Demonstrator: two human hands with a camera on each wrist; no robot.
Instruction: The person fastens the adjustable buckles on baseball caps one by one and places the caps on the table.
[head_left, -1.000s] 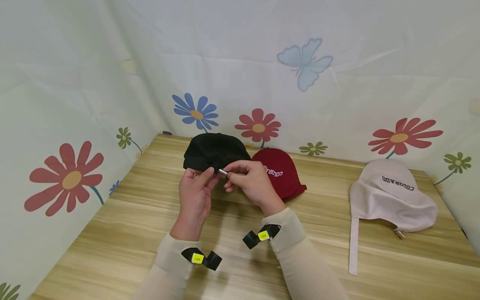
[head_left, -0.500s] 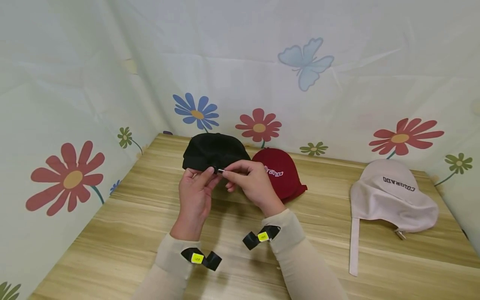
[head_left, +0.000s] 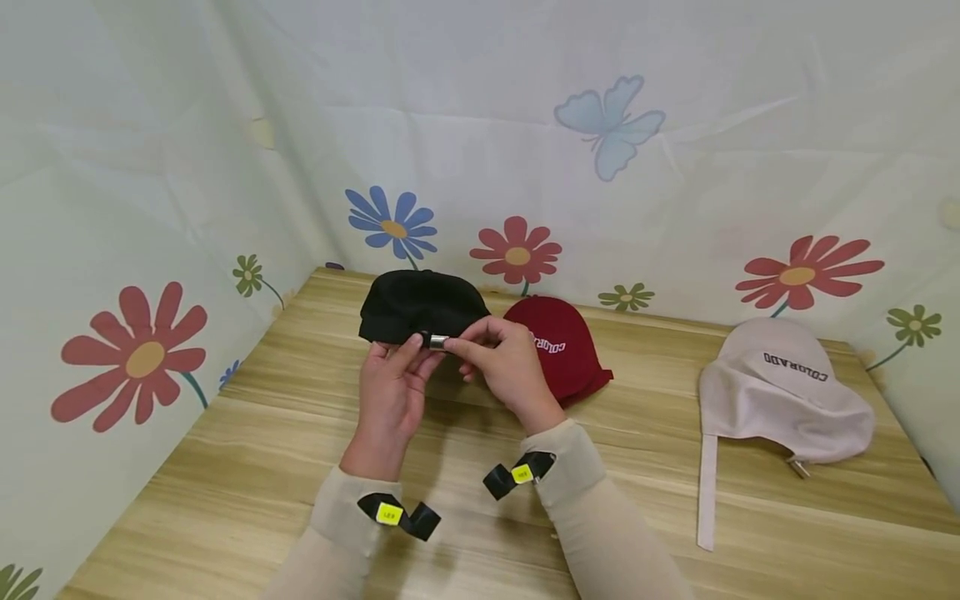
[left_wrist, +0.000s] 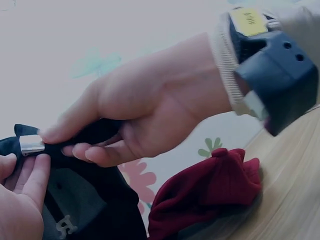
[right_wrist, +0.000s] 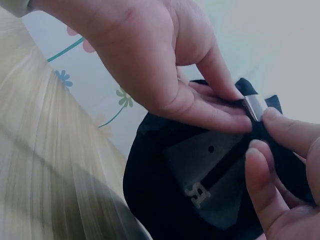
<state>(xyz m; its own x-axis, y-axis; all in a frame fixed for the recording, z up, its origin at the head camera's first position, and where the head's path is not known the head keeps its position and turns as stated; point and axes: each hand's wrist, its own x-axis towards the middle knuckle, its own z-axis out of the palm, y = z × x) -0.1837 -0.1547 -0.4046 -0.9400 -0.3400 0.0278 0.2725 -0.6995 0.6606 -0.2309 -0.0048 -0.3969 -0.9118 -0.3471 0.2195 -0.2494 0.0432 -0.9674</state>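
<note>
In the head view a black cap point(head_left: 420, 300) is held up at the table's back, its open underside toward the left wrist camera. A silver buckle point(head_left: 437, 342) sits on its dark strap between both hands. My left hand point(head_left: 392, 400) pinches the strap by the buckle's left side, thumb on top. The thumb and forefinger of my right hand point(head_left: 510, 367) pinch at the buckle's right end. Close up, the left wrist view shows the buckle point(left_wrist: 32, 144) between the two hands; in the right wrist view the buckle point(right_wrist: 254, 107) covers part of the strap.
A red cap point(head_left: 564, 354) lies just behind and right of my right hand. Farther right on the wooden table point(head_left: 637, 492) is a pale cap point(head_left: 780, 392) with a loose strap point(head_left: 707, 492) hanging toward the front edge. A flower-printed sheet point(head_left: 480, 150) stands behind the table.
The black cap has shifted slightly left. The buckle, tilted a second ago and mostly covered half a second ago, now lies nearly level with more of it showing.
</note>
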